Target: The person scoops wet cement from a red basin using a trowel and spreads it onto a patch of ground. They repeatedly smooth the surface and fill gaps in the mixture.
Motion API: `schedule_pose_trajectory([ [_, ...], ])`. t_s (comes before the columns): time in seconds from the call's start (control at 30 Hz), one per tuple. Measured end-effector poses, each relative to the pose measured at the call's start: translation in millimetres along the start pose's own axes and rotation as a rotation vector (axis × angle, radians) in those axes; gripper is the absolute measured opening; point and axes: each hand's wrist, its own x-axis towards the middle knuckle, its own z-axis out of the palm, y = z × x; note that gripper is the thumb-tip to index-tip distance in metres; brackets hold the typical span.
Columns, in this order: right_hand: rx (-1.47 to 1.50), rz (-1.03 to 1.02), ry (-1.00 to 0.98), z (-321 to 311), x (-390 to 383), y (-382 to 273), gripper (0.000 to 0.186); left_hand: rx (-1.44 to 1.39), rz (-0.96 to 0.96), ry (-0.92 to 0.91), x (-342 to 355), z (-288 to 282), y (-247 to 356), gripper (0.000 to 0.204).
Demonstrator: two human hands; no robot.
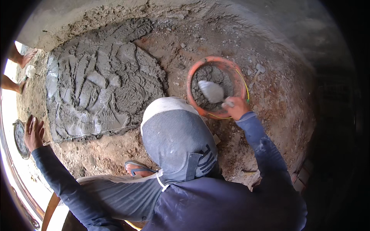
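Observation:
My right hand (236,108) is closed around the handle of a trowel. The pointed grey trowel blade (211,91) is over the wet mortar (220,77) inside an orange bucket (191,74) with a yellow handle. On the far left, my left hand (34,133) is raised with its fingers apart and nothing in it. Beside that hand are a dark round pan (21,139) and the end of a thin string (94,133). A broad bed of rough wet mortar (104,84) covers the ground left of the bucket.
A rough wall (246,11) curves along the far side. A small grey-headed tool (259,68) lies on the dirt right of the bucket. Another person's bare feet (26,57) are at the far left edge. My sandaled foot (140,169) rests on brown soil below the mortar bed.

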Motion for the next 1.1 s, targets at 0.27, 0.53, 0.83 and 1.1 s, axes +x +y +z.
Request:
schedule_pose_trajectory([
  [0.27,-0.442,0.177,0.099,-42,-5,16,0.035,0.008,-0.009,0.014,-9,-27,-7,0.042],
  [0.53,-0.495,-0.139,-0.054,22,27,17,0.035,0.02,0.016,-0.031,-23,-29,-2,0.046],
  [0.83,-0.197,-0.021,-0.239,51,45,20,0.04,0.058,0.106,-0.041,-50,-15,14,0.044],
  [1.1,0.389,0.139,-0.473,45,48,38,0.032,0.071,0.106,-0.092,-52,-8,18,0.045],
])
